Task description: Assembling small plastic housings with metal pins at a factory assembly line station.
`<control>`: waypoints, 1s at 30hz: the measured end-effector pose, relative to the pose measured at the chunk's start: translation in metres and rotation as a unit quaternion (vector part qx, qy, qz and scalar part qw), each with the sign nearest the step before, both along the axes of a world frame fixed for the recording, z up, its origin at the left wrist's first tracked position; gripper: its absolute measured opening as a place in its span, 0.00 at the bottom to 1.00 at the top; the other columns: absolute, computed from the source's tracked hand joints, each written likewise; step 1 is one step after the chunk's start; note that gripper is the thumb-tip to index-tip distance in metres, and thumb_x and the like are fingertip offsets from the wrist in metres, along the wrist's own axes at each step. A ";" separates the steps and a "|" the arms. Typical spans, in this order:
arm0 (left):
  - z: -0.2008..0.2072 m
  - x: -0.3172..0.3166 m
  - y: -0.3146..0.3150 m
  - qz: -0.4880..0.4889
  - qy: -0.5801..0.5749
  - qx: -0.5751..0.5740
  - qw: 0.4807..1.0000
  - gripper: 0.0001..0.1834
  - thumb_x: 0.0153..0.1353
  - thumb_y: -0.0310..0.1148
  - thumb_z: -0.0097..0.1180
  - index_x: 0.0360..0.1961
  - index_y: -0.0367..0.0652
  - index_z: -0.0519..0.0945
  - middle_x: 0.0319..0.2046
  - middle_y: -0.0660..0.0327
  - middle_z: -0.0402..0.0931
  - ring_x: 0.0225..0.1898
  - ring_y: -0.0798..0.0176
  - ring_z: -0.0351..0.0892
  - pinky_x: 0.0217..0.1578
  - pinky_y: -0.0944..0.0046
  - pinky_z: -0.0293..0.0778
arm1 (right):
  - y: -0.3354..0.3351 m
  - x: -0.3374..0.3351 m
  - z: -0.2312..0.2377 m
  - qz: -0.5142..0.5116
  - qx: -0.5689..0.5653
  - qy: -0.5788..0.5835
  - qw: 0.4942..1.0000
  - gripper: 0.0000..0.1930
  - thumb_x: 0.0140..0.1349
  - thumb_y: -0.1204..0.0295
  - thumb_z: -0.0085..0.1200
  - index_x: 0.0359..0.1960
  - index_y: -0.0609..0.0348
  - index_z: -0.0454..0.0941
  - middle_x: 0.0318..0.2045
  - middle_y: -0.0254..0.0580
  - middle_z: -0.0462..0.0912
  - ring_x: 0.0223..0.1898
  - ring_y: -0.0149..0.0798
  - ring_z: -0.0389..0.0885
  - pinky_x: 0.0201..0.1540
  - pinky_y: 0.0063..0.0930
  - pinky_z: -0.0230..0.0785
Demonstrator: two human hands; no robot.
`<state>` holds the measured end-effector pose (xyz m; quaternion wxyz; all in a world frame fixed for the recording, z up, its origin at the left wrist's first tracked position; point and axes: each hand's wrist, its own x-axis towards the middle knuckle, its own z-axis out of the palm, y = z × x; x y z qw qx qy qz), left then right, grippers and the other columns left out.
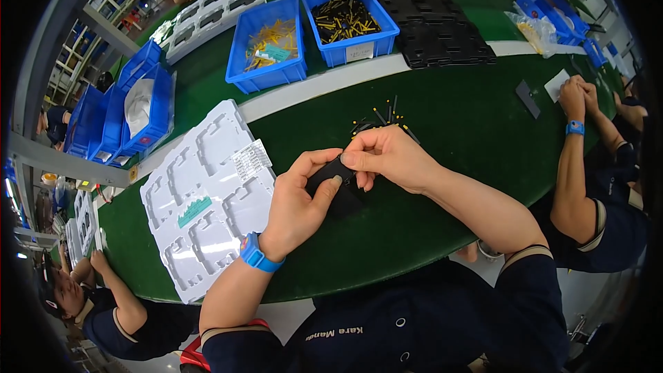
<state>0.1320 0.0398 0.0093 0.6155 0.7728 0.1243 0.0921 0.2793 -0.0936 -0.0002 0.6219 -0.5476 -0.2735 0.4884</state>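
Observation:
My left hand [302,197] is closed around a small flat black rectangular part [323,174], thumb on its face and fingers behind it. My right hand [397,159] pinches thumb and forefinger together at the part's upper right corner. Whatever lies between those fingertips is too small to make out. Just below the hands a dark flat piece [343,205] shows against the green table. Beyond my right hand lies a loose pile of thin black sticks with yellow ends [389,115].
A white moulded tray [214,245] lies left, bearing a teal toothed strip [195,212] and a printed paper [251,161]. Beyond stand a blue bin of yellow sticks [238,74], a blue bin of black-and-yellow sticks [331,55] and a black tray [435,27]. Co-workers sit on both sides.

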 end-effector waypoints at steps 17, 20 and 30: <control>-0.001 0.002 0.000 -0.001 -0.032 0.036 0.999 0.20 0.58 0.17 0.54 0.53 0.37 0.72 0.36 0.55 0.82 0.38 0.66 0.80 0.42 0.68 0.73 | 0.000 -0.008 0.003 -0.029 -0.007 -0.113 0.993 0.09 0.62 0.70 0.56 0.28 0.63 0.76 0.21 0.35 0.77 0.20 0.24 0.76 0.21 0.18 0.70; -0.004 0.003 0.004 0.004 -0.050 -0.014 0.999 0.21 0.60 0.17 0.52 0.56 0.38 0.70 0.37 0.57 0.80 0.39 0.70 0.77 0.42 0.71 0.71 | 0.001 -0.007 0.007 -0.031 0.014 -0.110 0.993 0.09 0.65 0.69 0.53 0.34 0.65 0.78 0.23 0.35 0.78 0.22 0.25 0.77 0.23 0.17 0.71; -0.004 0.004 0.011 0.026 -0.021 -0.120 0.992 0.21 0.61 0.18 0.50 0.56 0.35 0.69 0.42 0.56 0.78 0.42 0.72 0.74 0.44 0.72 0.70 | -0.006 -0.004 0.010 0.021 0.056 -0.350 0.935 0.08 0.60 0.82 0.47 0.39 0.64 0.77 0.32 0.42 0.75 0.31 0.37 0.79 0.34 0.29 0.73</control>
